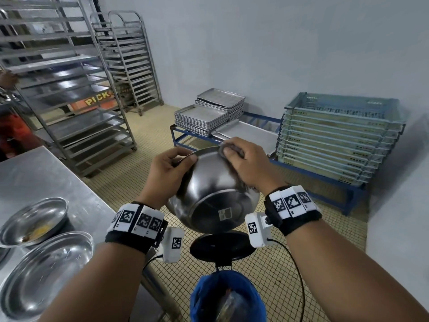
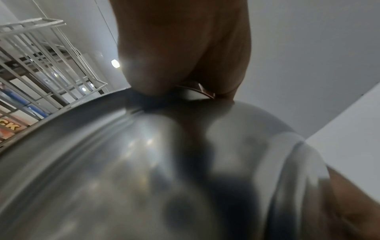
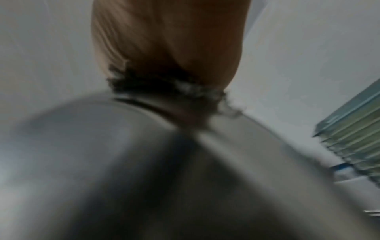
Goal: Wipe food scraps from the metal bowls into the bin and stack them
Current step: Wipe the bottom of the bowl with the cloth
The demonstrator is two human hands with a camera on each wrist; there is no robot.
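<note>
I hold a metal bowl tipped away from me, its base facing me, above the blue-lined bin. My left hand grips the bowl's left rim, thumb on the outside; the left wrist view shows that hand on the bowl's rim. My right hand pinches a grey scrubbing pad at the far rim; the blurred right wrist view shows the pad under the hand, against the bowl. The bowl's inside is hidden. Two more bowls, one with scraps and one nearer, sit on the steel table.
The bin's black lid stands raised behind it. Tray racks stand at the left. Stacked metal trays and stacked green crates rest on a low blue frame. Another person's hand shows at the far left edge.
</note>
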